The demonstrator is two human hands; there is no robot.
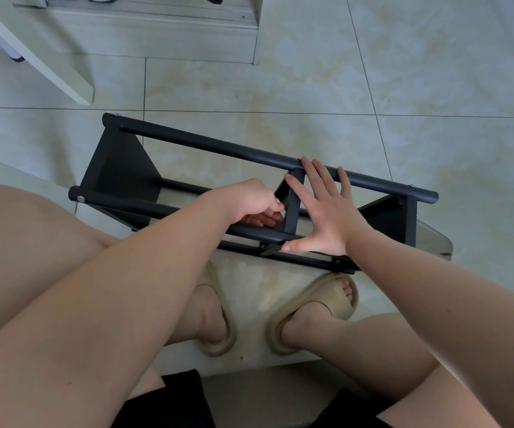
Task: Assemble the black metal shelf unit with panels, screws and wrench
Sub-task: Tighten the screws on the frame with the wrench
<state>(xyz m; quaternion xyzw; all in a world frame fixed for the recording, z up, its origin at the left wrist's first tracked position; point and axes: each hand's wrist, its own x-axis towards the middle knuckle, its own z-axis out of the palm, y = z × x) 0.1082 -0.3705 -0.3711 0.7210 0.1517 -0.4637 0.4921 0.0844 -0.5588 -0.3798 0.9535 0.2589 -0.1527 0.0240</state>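
Note:
The black metal shelf unit (206,143) lies on its side on the tiled floor in front of my feet, its round poles running left to right. A triangular panel (116,168) closes the left end, another panel (391,217) the right end. A middle panel (293,208) stands between the poles. My right hand (323,211) lies flat with straight spread fingers on the middle panel and far pole, thumb on the near pole. My left hand (249,202) reaches under the near pole beside that panel, fingers curled and pinching something small that I cannot make out.
My feet in beige slippers (317,310) stand just before the shelf. A white slanted board (33,50) and a low wooden step (144,32) sit at the far left. Bare tiles (404,88) stretch beyond and to the right of the shelf.

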